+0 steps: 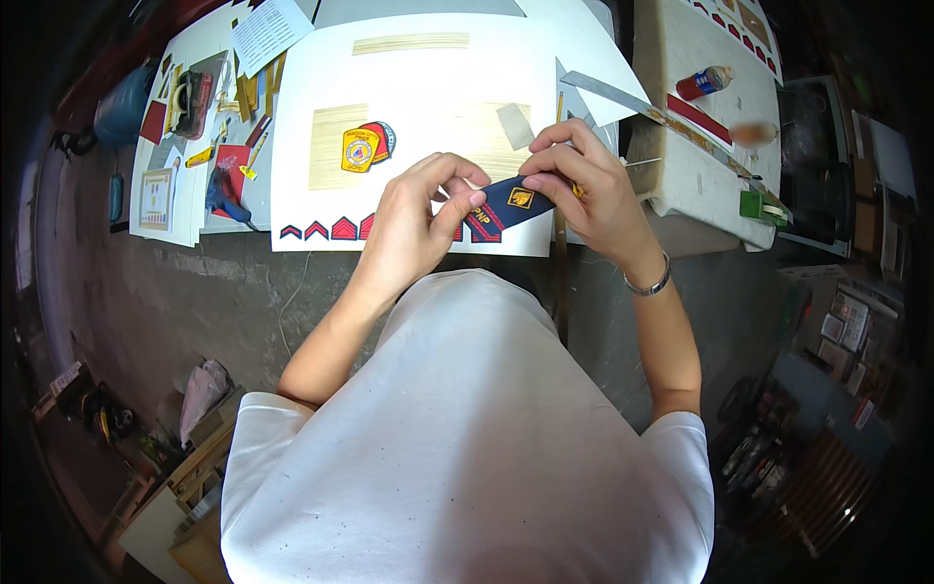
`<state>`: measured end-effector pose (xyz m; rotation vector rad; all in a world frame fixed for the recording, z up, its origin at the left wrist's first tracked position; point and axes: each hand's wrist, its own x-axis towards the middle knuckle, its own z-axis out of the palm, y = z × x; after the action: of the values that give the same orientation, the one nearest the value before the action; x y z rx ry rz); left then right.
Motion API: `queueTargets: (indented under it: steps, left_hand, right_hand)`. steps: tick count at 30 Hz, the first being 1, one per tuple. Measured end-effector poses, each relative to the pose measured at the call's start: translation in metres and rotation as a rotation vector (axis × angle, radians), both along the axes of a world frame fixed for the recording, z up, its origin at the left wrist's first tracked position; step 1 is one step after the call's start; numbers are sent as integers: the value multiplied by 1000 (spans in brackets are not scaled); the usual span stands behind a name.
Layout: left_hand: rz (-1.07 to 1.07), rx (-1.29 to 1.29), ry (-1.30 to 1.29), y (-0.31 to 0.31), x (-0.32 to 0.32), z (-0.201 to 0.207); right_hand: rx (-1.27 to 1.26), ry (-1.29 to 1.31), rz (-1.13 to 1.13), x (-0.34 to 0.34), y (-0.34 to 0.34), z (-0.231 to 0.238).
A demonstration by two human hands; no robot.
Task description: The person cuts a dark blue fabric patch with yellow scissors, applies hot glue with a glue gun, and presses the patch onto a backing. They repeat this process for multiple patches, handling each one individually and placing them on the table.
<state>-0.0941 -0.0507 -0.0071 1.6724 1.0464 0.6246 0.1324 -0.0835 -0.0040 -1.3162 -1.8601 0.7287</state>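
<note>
Over the near right part of a white board [418, 83], I hold a dark blue shoulder epaulette [504, 201] tilted between both hands. It carries red stripes at one end and a small yellow square emblem. My left hand [413, 214] pinches the striped end. At the other end my right hand [589, 190] grips it between thumb and fingers, and a bit of yellow shows there. A yellow shield patch [359, 150] lies on the board, overlapping a red and dark patch [384, 138] behind it. Red chevron pieces [344, 230] line the board's near edge.
A grey rectangle [516, 127] lies by my right fingers. On the left, a blue glue gun [224, 190], papers and tools crowd the table. To the right are a long metal ruler [623, 92], a bottle of red drink [702, 83] and a green block [762, 206].
</note>
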Motion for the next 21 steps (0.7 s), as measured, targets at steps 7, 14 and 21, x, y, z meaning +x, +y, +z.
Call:
queueTargets:
  steps: [7,14,21]
  left_hand:
    - [36,251,136,3,-4,-8]
    - [239,-44,-100,5,0,-15]
    - [240,-76,-216,12,-3,-18]
  right_hand:
    - [3,-41,-104,-11,-1,1]
    - [25,136,-236,-8,1,-3]
    - [-143,616,-323,-14,-5,-11]
